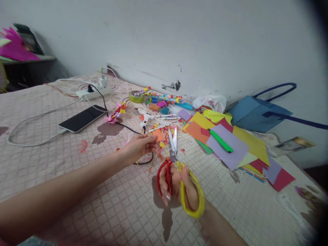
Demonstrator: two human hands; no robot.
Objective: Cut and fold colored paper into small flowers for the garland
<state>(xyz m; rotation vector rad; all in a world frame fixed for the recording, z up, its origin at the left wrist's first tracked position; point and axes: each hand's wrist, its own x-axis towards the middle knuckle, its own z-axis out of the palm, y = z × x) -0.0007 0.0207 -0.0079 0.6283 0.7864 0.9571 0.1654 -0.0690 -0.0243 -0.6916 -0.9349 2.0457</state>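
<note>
My left hand [143, 147] pinches a small orange paper piece [159, 135] between thumb and fingers near the middle of the table. Close by on the right, my right hand [179, 184] has its fingers through the handles of a pair of scissors [173, 150], one handle red and one yellow. The blades point away from me and stand slightly apart, just right of the orange paper and not touching it. Small coloured paper scraps [166, 136] lie behind the blades.
A white glue gun [146, 118], green tape roll [136, 96], tablet [82, 118] and power strip [93, 91] lie left and behind. Coloured sheets [228, 147] with a green cutter [220, 140] spread at the right, before a blue bag [258, 112]. A wall stands behind.
</note>
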